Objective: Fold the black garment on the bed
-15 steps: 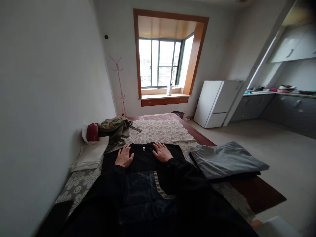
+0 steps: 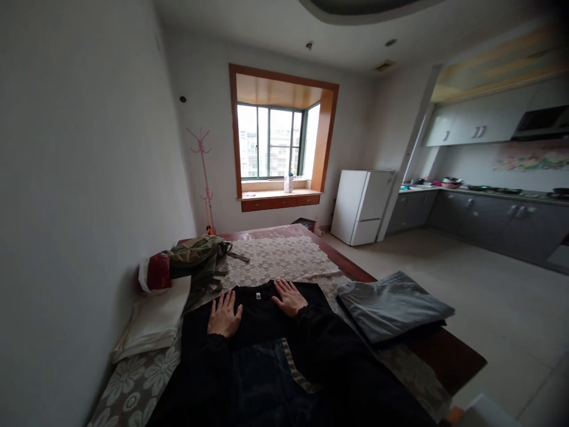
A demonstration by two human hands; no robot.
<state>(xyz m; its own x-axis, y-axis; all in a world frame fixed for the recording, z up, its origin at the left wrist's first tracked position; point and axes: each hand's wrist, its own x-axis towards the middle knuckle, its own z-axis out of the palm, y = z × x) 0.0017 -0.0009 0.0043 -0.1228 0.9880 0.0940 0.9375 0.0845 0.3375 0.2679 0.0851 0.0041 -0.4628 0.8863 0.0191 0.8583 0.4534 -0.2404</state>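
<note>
A black T-shirt (image 2: pixel 255 314) lies spread on the table, its collar facing away from me and a small white label showing inside the neck. My left hand (image 2: pixel 224 314) rests flat on the left shoulder of the shirt, fingers stretched out. On the opposite shoulder, beside the collar, my right hand (image 2: pixel 288 298) also lies flat with its fingers extended. A dark printed panel with a beige strip (image 2: pixel 291 365) shows below, between my forearms. My black sleeves hide much of the lower part of the shirt.
Folded grey clothing (image 2: pixel 395 305) lies on the table's right side. At the left, by the wall, are folded white cloth (image 2: pixel 157 320), a red package (image 2: pixel 159 271) and a camouflage backpack (image 2: pixel 200 255). A patterned tablecloth (image 2: pixel 275 255) covers the wooden table; a white fridge (image 2: pixel 355 207) stands beyond.
The camera view has tilted upward and turned slightly right, so the scene sits lower and more kitchen shows. Both hands stay flat on the shirt's shoulders.
</note>
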